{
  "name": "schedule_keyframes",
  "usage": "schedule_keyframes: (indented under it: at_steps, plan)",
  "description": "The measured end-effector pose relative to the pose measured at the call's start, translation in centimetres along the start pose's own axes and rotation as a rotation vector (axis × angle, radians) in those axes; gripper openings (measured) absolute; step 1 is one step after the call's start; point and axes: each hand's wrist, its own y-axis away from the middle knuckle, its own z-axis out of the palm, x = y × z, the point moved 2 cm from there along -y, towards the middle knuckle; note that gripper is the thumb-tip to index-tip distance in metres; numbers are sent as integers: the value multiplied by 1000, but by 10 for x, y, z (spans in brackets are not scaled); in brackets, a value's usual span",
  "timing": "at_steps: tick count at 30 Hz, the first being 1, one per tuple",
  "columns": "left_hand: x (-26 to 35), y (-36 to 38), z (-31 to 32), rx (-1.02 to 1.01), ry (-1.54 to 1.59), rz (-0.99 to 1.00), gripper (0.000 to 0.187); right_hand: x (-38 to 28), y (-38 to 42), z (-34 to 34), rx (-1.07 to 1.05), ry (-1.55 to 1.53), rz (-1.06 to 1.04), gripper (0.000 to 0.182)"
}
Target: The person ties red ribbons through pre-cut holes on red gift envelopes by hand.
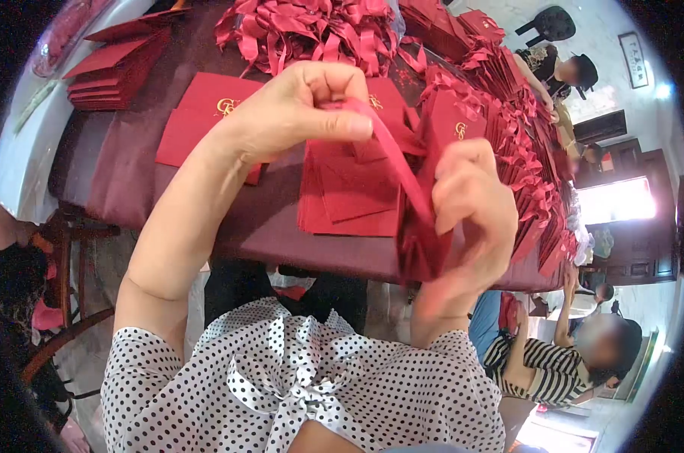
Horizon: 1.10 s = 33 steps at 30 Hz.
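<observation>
A red ribbon is pinched between the thumb and fingers of my left hand and runs down to the right. My right hand, slightly blurred, has its fingers curled at the edge of a red paper gift bag, where the ribbon's lower end meets it. The fingers hide that meeting point. Under my hands, flat red paper bags lie on the table. More flat bags with a gold print lie behind my left forearm.
A heap of loose red ribbons sits at the far side of the dark red tablecloth. Rows of bags with ribbons fill the right side. Folded red bags stand at left. A person in a striped top sits at right.
</observation>
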Motion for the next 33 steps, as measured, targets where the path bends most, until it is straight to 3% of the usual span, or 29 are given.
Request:
schedule_keyframes:
  at_steps: [3,6,9,11,12,14,16,17,19,20,22,25,26,29,30,33]
  plan:
    - [4,1,2,-117,51,60,27,-21,3,-11,46,133,-58,38]
    - [-3,0,7,-96,240,6,21,-21,-1,-26,212,156,-86,32]
    - [-10,-6,8,-11,519,107,16,9,-8,-43,83,-90,117,28]
    - [-8,-9,0,16,595,131,19,38,-13,-50,-5,-82,223,19]
    - [-5,-9,-5,-53,616,152,28,47,-15,-49,-44,-87,237,15]
    - [-8,-11,-2,-4,582,183,36,53,-12,-50,-70,-92,318,11]
    - [-8,-12,-3,-21,546,214,61,57,-11,-50,-58,-138,601,16]
    - [-9,-12,-2,-20,543,218,61,61,-9,-52,-95,-155,562,19]
    - [-5,-11,9,55,214,321,71,60,-15,-53,-102,-95,528,16]
    - [-4,-10,12,74,194,329,73,58,-17,-54,-108,-35,498,14]
    - [-8,-11,12,170,-157,389,70,59,-23,-56,-111,10,494,12]
    - [-8,-8,13,339,-959,918,51,39,-34,-52,-69,40,477,9]
    - [-9,-3,15,406,-1058,919,41,28,-36,-50,-76,70,439,9]
    - [9,11,33,614,-1286,996,36,1,-43,-41,-163,114,312,8]
    - [11,13,35,611,-1322,1002,35,-1,-46,-39,-229,93,268,8]
    - [13,5,26,543,-1375,940,29,44,-57,-37,-272,-69,413,11]
